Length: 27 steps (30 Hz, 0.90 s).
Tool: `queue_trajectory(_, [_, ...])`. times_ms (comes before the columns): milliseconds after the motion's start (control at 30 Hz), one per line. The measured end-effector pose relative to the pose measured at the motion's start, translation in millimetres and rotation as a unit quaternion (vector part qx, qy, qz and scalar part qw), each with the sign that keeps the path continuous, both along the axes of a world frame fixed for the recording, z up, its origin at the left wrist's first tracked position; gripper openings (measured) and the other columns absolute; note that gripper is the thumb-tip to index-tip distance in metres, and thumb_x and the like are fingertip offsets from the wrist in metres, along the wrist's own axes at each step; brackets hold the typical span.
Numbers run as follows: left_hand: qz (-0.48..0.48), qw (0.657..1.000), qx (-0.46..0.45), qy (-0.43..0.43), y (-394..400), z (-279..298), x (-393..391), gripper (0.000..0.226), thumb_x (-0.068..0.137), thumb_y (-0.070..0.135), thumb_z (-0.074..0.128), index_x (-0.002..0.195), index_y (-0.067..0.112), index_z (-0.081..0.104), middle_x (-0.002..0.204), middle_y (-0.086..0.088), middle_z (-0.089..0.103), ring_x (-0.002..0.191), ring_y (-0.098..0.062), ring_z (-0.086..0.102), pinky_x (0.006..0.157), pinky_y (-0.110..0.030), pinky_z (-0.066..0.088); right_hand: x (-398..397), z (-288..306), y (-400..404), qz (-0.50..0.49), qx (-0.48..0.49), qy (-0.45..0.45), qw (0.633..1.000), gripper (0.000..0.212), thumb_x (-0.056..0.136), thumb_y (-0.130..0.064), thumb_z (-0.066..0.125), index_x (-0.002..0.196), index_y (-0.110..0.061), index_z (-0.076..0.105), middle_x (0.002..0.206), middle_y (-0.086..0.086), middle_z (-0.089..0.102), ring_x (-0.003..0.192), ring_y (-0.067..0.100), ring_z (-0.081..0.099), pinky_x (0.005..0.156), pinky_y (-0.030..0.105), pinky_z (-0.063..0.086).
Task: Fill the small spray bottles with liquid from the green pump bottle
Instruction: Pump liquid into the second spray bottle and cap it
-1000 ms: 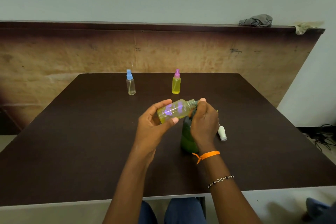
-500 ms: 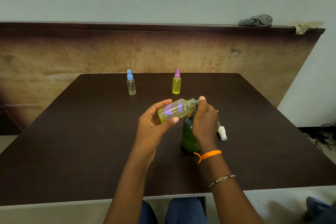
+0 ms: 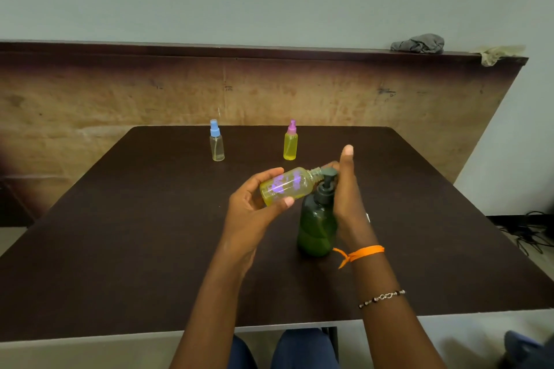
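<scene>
My left hand (image 3: 254, 213) grips a small uncapped bottle (image 3: 284, 186) of yellow liquid, tilted on its side with its threaded neck at the dark nozzle of the green pump bottle (image 3: 317, 225). That pump bottle stands upright on the table. My right hand (image 3: 347, 192) is lifted beside the pump head, fingers straight and apart, thumb up, holding nothing. At the table's far side stand a clear spray bottle with a blue cap (image 3: 216, 141) and a yellow-filled spray bottle with a pink cap (image 3: 290, 141).
The dark brown table (image 3: 120, 234) backs onto a wooden panel (image 3: 120, 93). A white spray cap (image 3: 368, 218) peeks out behind my right wrist. A grey cloth (image 3: 418, 43) lies on the panel's ledge. Cables (image 3: 530, 234) trail on the floor at right.
My right hand has lifted off the pump head and opened, uncovering the dark pump. My left hand still keeps the tilted small bottle at the nozzle.
</scene>
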<state>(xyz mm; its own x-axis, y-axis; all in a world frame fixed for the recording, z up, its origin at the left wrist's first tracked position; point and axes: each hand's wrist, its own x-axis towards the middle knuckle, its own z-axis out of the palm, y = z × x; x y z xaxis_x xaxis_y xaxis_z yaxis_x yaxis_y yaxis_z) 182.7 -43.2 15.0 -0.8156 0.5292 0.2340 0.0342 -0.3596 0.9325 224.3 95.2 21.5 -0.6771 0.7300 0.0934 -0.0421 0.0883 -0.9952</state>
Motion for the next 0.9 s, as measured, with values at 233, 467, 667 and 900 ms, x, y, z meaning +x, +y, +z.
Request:
queue_trajectory(233, [-0.002, 1.0, 0.002, 0.001, -0.9, 0.0, 0.2, 0.044, 0.073, -0.009, 0.069, 0.106, 0.02, 0.065, 0.104, -0.001, 0.071, 0.097, -0.011, 0.066, 0.072, -0.018, 0.052, -19.5, 40.5, 29.7, -0.001, 0.129, -0.094, 0.987, 0.043, 0.093, -0.038, 0.038, 0.06, -0.019, 0.058, 0.063, -0.001, 0.063, 0.07, 0.021, 0.059, 0.085, 0.047, 0.049])
queue_trajectory(467, [0.002, 1.0, 0.006, 0.007, 1.4, -0.9, -0.7, 0.043, 0.073, -0.011, 0.068, 0.105, 0.018, 0.064, 0.099, 0.001, 0.071, 0.092, -0.008, 0.066, 0.072, -0.017, 0.052, -29.9, 30.7, 26.4, 0.023, 0.122, -0.161, 0.979, 0.043, 0.074, -0.039, 0.033, 0.048, -0.031, 0.066, 0.076, 0.01, 0.067, 0.085, 0.037, 0.063, 0.089, 0.053, 0.051])
queue_trajectory(667, [0.008, 1.0, -0.001, 0.006, 1.5, -5.5, -1.3, 0.044, 0.073, -0.013, 0.067, 0.104, 0.018, 0.064, 0.095, 0.005, 0.072, 0.09, -0.006, 0.067, 0.072, -0.017, 0.052, -30.1, 24.3, 26.4, 0.013, 0.107, -0.159, 0.981, 0.045, 0.08, -0.035, 0.035, 0.048, -0.019, 0.062, 0.079, 0.015, 0.064, 0.083, 0.037, 0.06, 0.087, 0.05, 0.05])
queue_trajectory(900, [0.003, 1.0, 0.005, 0.003, 1.7, -1.8, -1.1, 0.044, 0.074, -0.012, 0.067, 0.106, 0.017, 0.064, 0.103, -0.003, 0.07, 0.092, -0.009, 0.066, 0.072, -0.018, 0.052, -30.9, 34.7, 26.7, 0.029, 0.111, -0.173, 0.978, 0.039, 0.072, -0.03, 0.037, 0.046, -0.019, 0.063, 0.082, 0.018, 0.066, 0.079, 0.038, 0.059, 0.084, 0.052, 0.049])
